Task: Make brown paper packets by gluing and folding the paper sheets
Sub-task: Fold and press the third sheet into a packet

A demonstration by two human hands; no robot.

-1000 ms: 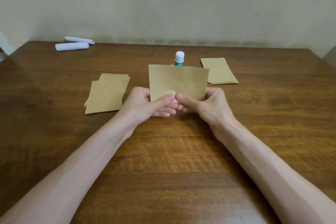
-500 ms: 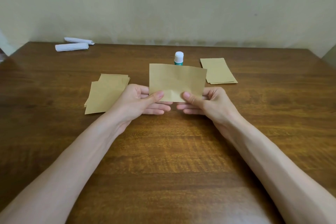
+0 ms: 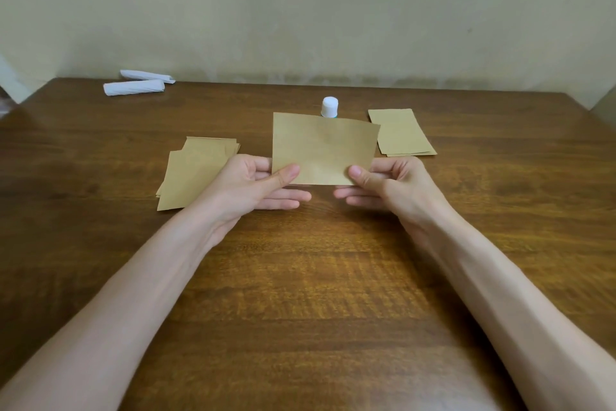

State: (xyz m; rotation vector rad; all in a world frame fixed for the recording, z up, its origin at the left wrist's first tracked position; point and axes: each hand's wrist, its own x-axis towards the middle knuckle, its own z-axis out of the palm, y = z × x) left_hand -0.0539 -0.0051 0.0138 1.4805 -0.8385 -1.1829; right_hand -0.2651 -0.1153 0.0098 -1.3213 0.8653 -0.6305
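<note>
Head view: left hand (image 3: 253,184) and right hand (image 3: 390,183) pinched rectangular brown paper sheet (image 3: 322,147) by lower corners; edges needed aligning before creasing.

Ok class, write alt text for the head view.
Left hand and right hand pinch the lower edge of a rectangular brown paper sheet over a wooden table. Brown paper stacks flank it; a white-capped bottle stands behind.

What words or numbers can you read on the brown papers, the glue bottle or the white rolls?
None can be read.
The flat brown paper sheet looks blank.
The white-capped glue bottle is mostly hidden behind it.
The left brown paper stack, right brown paper stack and white paper rolls show no print.
</note>
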